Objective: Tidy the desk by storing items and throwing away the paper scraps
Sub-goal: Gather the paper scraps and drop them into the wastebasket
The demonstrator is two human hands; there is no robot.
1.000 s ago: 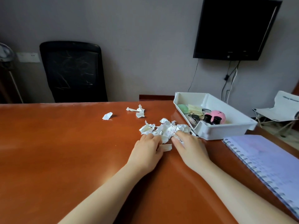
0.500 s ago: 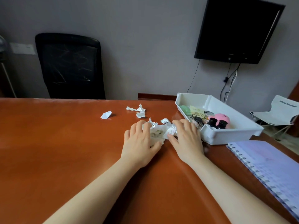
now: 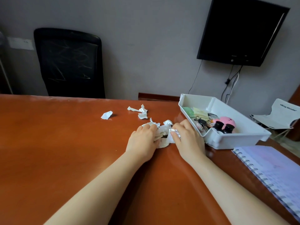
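Both the left hand and right hand curl around a heap of crumpled white paper scraps, bunched between them on the tabletop. The heap sits near the far edge, just beside the white tray. Two stray scraps lie farther back.

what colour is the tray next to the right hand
White, seen clearly in the head view: the tray beside the right hand.

You are in office: brown worktop, black mesh office chair behind it, wall-mounted monitor with hanging cables, spiral notebook, white organiser tray holding small supplies.
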